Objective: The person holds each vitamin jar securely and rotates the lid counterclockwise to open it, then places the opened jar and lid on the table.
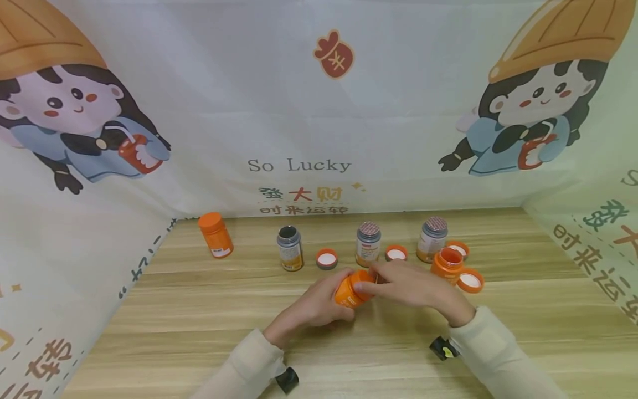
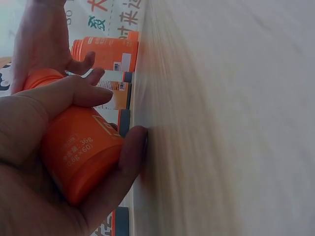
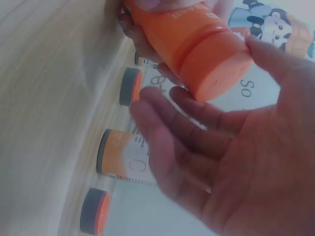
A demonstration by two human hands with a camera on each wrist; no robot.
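Observation:
My left hand (image 1: 324, 302) grips an orange bottle (image 2: 83, 142) around its body, tilted just above the table, with the capped end toward the right. The fingers and thumb of my right hand (image 3: 231, 147) are around the bottle's orange cap (image 3: 216, 64). In the right wrist view the thumb touches one side of the cap and the index finger lies at the other; the remaining fingers are loosely bent. Behind the hands stands a grey bottle (image 1: 369, 244) with a patterned seal over its mouth. An uncapped orange bottle (image 1: 447, 265) is beside my right wrist.
A capped orange bottle (image 1: 216, 235) stands at the back left. Nearby is an open grey bottle (image 1: 290, 249), and a sealed grey bottle (image 1: 432, 238) is farther right. Several upturned caps lie among them, including one cap (image 1: 327, 259) near the middle. A printed cloth (image 1: 399, 138) hangs behind the table.

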